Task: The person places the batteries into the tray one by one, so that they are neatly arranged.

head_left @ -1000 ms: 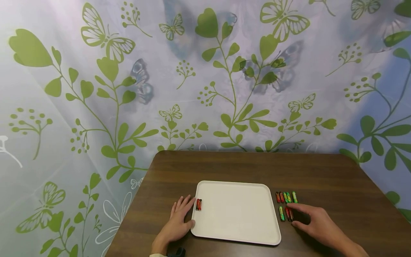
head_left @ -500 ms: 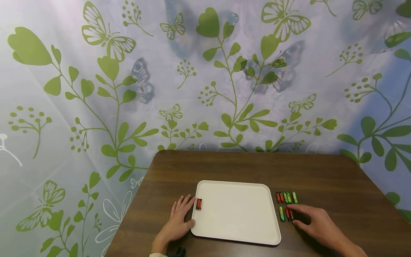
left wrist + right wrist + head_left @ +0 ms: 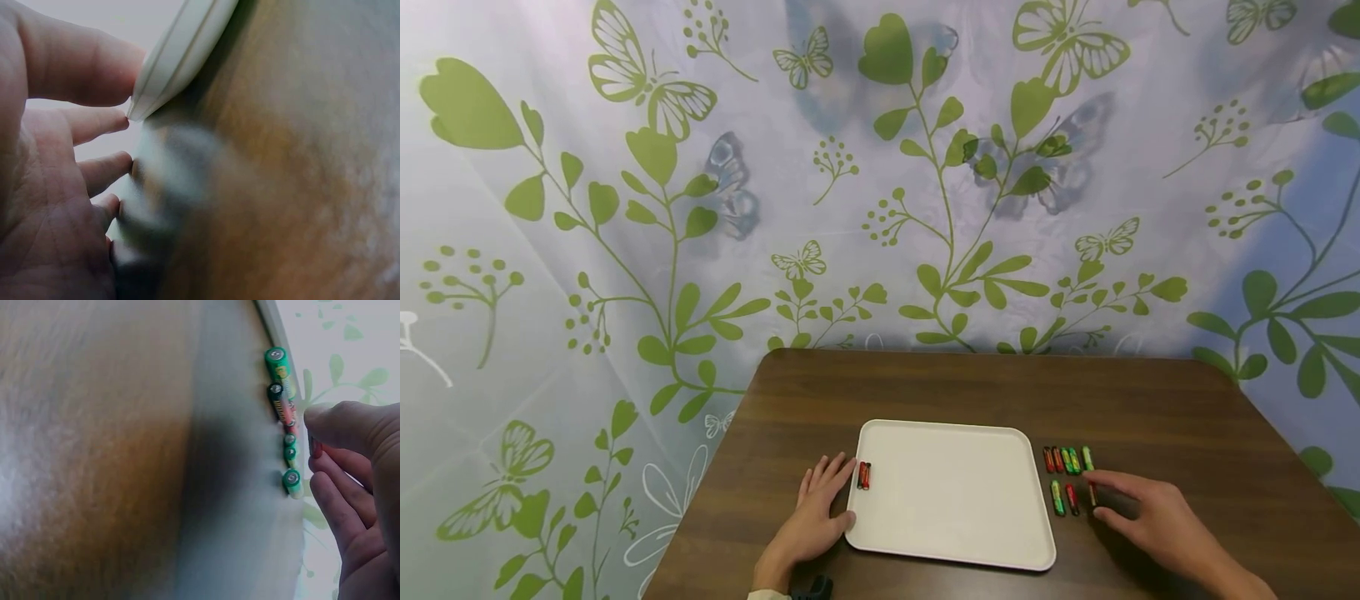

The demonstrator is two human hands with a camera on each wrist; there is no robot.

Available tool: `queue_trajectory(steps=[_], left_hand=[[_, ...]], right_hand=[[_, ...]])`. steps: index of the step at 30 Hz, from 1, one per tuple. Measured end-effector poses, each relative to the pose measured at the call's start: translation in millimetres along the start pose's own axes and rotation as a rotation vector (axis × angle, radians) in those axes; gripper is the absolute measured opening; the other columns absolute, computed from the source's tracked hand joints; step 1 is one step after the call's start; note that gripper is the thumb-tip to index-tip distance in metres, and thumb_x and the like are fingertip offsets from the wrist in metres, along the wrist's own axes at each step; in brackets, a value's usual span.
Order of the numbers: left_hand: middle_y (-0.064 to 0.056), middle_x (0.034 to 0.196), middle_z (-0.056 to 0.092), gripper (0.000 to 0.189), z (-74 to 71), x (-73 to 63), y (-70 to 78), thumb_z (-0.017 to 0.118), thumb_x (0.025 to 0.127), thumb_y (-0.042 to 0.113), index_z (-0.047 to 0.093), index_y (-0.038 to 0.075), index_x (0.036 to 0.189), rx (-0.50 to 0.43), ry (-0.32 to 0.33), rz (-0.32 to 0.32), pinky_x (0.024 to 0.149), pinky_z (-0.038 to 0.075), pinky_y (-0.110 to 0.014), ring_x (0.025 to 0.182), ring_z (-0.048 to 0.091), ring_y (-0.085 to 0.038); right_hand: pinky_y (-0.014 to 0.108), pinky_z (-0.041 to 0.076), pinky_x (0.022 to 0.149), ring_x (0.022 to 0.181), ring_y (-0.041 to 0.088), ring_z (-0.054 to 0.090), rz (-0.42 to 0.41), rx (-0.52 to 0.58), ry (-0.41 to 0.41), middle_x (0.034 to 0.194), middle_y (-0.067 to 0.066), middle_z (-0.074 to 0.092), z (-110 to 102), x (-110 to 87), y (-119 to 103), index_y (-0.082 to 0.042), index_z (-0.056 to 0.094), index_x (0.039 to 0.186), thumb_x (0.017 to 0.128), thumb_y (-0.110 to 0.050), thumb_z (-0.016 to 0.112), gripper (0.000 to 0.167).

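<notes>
In the head view my right hand (image 3: pixel 1165 521) pinches a red battery (image 3: pixel 1092 495) between thumb and fingers, just right of a small group of batteries on the table. In the right wrist view this battery (image 3: pixel 317 449) is mostly covered by the thumb. To its left lie a red battery (image 3: pixel 1072 499) and a green battery (image 3: pixel 1057 497). My left hand (image 3: pixel 811 518) lies at the left edge of a white tray (image 3: pixel 955 500), fingers spread; the left wrist view has its thumb and fingertips touching the rim. Two red batteries (image 3: pixel 864 476) lie side by side inside the tray's left edge.
Behind the front pair, a row holds two red batteries (image 3: pixel 1053 459), two green batteries (image 3: pixel 1071 461) and a single green battery (image 3: pixel 1087 458), right of the tray. The brown wooden table (image 3: pixel 970 387) ends at a curtain (image 3: pixel 850 208) with leaves and butterflies.
My right hand has moved slightly right, taking one red battery away from the red battery beside it. The left hand and the tray have stayed in place.
</notes>
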State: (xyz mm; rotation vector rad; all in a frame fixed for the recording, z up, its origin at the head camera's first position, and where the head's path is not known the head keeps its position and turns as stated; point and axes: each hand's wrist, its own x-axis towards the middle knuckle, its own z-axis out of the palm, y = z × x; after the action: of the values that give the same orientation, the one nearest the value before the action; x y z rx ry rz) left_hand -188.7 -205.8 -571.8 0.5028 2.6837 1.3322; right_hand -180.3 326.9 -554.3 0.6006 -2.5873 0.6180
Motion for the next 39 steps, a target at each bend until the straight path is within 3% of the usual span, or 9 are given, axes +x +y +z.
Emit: queue_trajectory(steps=[3, 10, 18, 23, 27, 31, 35, 39], left_hand=[[-0.032, 0.175, 0.029, 0.077, 0.4, 0.1, -1.5, 0.068, 0.093, 0.008, 0.043, 0.001, 0.166, 0.001, 0.007, 0.009, 0.129, -0.009, -0.071, 0.166, 0.007, -0.059], [-0.028, 0.178, 0.027, 0.078, -1.3, 0.2, 0.9, 0.067, 0.095, 0.009, 0.042, 0.004, 0.168, 0.027, -0.023, -0.034, 0.130, -0.007, -0.072, 0.168, 0.005, -0.055], [-0.031, 0.176, 0.029, 0.077, 0.7, 0.5, -3.4, 0.068, 0.094, 0.011, 0.044, 0.003, 0.166, 0.004, 0.006, 0.007, 0.129, -0.009, -0.072, 0.166, 0.006, -0.058], [-0.032, 0.175, 0.029, 0.077, 4.9, -0.3, -10.8, 0.069, 0.093, 0.012, 0.045, 0.005, 0.166, -0.040, 0.032, 0.045, 0.131, -0.016, -0.062, 0.164, 0.006, -0.061], [-0.032, 0.176, 0.029, 0.077, 6.4, -0.2, -13.5, 0.069, 0.093, 0.013, 0.045, 0.007, 0.167, -0.047, 0.036, 0.050, 0.131, -0.017, -0.057, 0.164, 0.005, -0.061], [-0.034, 0.175, 0.029, 0.077, 4.1, 0.2, -8.4, 0.069, 0.093, 0.010, 0.045, 0.003, 0.166, -0.025, 0.020, 0.050, 0.129, -0.012, -0.071, 0.164, 0.006, -0.061], [-0.030, 0.177, 0.028, 0.078, 1.1, -0.3, -0.5, 0.069, 0.093, 0.009, 0.044, 0.002, 0.166, 0.022, -0.006, 0.005, 0.129, -0.008, -0.074, 0.167, 0.006, -0.057], [-0.028, 0.178, 0.028, 0.078, 0.6, -1.0, 2.2, 0.069, 0.093, 0.008, 0.043, 0.003, 0.167, 0.049, -0.013, -0.023, 0.130, -0.006, -0.074, 0.168, 0.007, -0.055]], right_hand=[[-0.003, 0.044, 0.083, 0.101, -0.003, 0.074, -0.009, 0.008, 0.016, 0.112, -0.002, 0.085, -1, 0.9, -2, -0.020, 0.083, 0.119, 0.069, -0.014, 0.102, 0.054], [-0.001, 0.046, 0.085, 0.102, 0.000, 0.076, -0.026, 0.050, 0.029, 0.111, -0.001, 0.085, 4, 8.6, -12, -0.021, 0.083, 0.121, 0.070, -0.017, 0.102, 0.054], [0.002, 0.048, 0.084, 0.099, 0.007, 0.079, -0.029, 0.100, 0.020, 0.113, -0.004, 0.085, 16, 27.8, -28, -0.020, 0.083, 0.124, 0.073, -0.013, 0.101, 0.055], [0.013, 0.054, 0.068, 0.086, -0.001, 0.074, -0.048, 0.218, 0.015, 0.109, -0.003, 0.084, 26, 39.7, -41, -0.015, 0.082, 0.125, 0.076, -0.007, 0.098, 0.052], [0.017, 0.049, 0.058, 0.077, -0.001, 0.067, -0.053, 0.268, 0.027, 0.099, -0.009, 0.080, 36, 49.0, -50, -0.017, 0.081, 0.124, 0.078, -0.005, 0.096, 0.049], [0.024, 0.055, 0.064, 0.079, 0.006, 0.068, -0.047, 0.247, 0.049, 0.103, -0.008, 0.082, 43, 57.4, -58, -0.017, 0.082, 0.124, 0.078, -0.005, 0.096, 0.050], [0.031, 0.063, 0.073, 0.096, 0.009, 0.078, -0.031, 0.253, 0.051, 0.117, -0.001, 0.084, 49, 64.5, -67, -0.013, 0.082, 0.125, 0.077, -0.005, 0.096, 0.050], [0.016, 0.061, 0.087, 0.106, 0.013, 0.081, -0.038, 0.271, 0.060, 0.117, -0.002, 0.084, 57, 70.5, -77, -0.012, 0.083, 0.124, 0.076, -0.004, 0.096, 0.050]])
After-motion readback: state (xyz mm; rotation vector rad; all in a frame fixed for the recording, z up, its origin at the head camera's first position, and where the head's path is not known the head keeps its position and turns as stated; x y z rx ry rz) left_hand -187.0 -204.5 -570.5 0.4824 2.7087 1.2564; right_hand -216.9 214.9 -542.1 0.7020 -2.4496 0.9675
